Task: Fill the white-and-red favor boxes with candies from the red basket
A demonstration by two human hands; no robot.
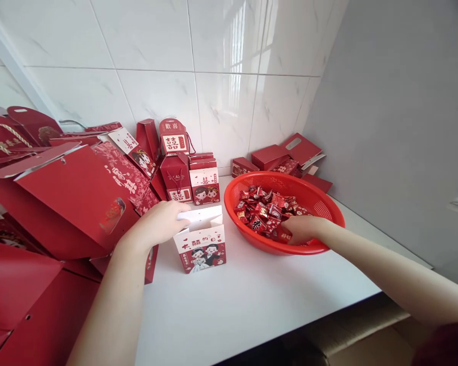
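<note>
My left hand [158, 223] grips the top flap of a small open red and white gift box [202, 245] with a cartoon couple on its front, standing on the white table [252, 300]. My right hand [303, 229] reaches into a red plastic basket [328, 203] full of red wrapped candies [267, 206]; its fingers are curled down among the candies at the basket's near side, and what they hold is hidden.
Large red gift bags and flat boxes [72, 198] are heaped at the left. Several small closed gift boxes [204, 180] stand by the tiled wall. More red boxes [286, 155] lie behind the basket. A cardboard box [366, 335] sits below the table's front edge.
</note>
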